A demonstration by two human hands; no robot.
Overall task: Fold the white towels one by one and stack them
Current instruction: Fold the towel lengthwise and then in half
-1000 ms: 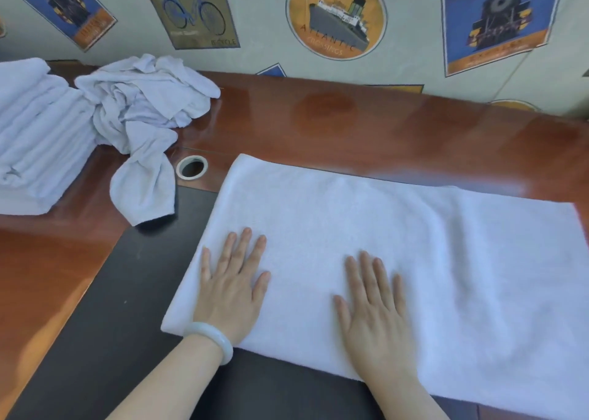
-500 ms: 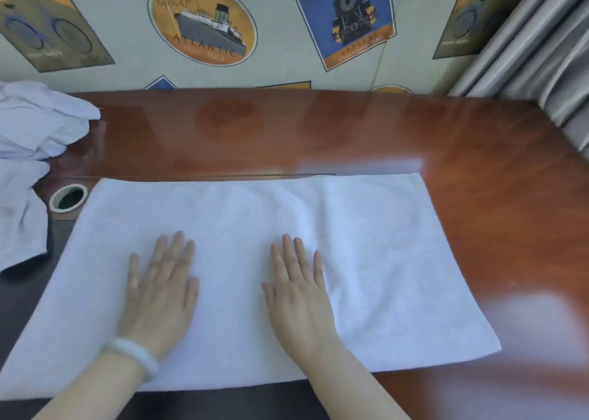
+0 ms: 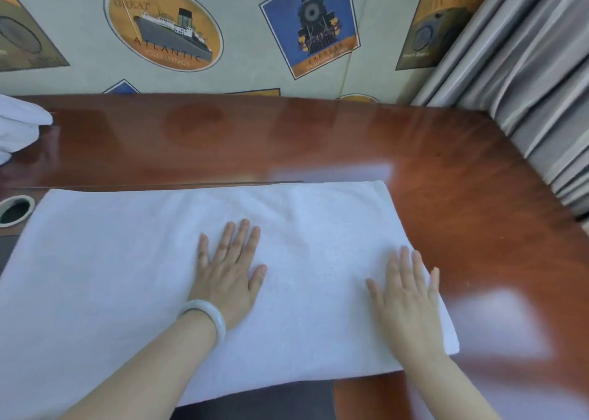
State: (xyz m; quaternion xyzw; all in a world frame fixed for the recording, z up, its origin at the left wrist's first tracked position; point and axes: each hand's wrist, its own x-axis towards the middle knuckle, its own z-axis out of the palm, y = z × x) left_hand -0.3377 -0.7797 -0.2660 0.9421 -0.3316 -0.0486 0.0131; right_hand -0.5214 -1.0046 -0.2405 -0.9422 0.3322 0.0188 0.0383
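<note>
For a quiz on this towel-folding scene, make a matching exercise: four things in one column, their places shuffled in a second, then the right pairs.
Things:
1 left hand
2 right hand
3 cable hole
4 grey curtain

Places:
A flat on the right end of the towel
B beyond the right edge of the desk
C flat on the towel's middle
D just off the towel's far left corner

Pairs: 1-C; 2-A; 3-D; 4-B

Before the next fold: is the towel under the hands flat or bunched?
Flat: the towel lies smooth on the table, with the left hand and right hand pressing on it.
</note>
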